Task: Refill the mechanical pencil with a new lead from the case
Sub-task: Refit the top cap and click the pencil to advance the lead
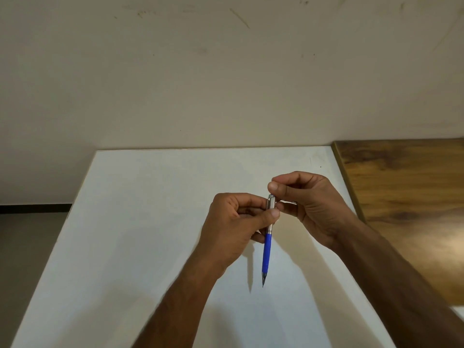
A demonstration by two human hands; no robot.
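A mechanical pencil (267, 254) with a blue grip and a silver upper barrel hangs tip-down above the white table (140, 222). My left hand (236, 227) grips the silver barrel between thumb and fingers. My right hand (308, 202) hovers at the pencil's top end, thumb and forefinger pinched together just above the open end. Whatever they pinch is too thin to make out. A small silver piece shows against the right palm. No lead case is in view.
A wooden surface (406, 197) adjoins the white table on the right. A plain wall (226, 71) rises behind the table's far edge. Floor lies off the left edge of the table.
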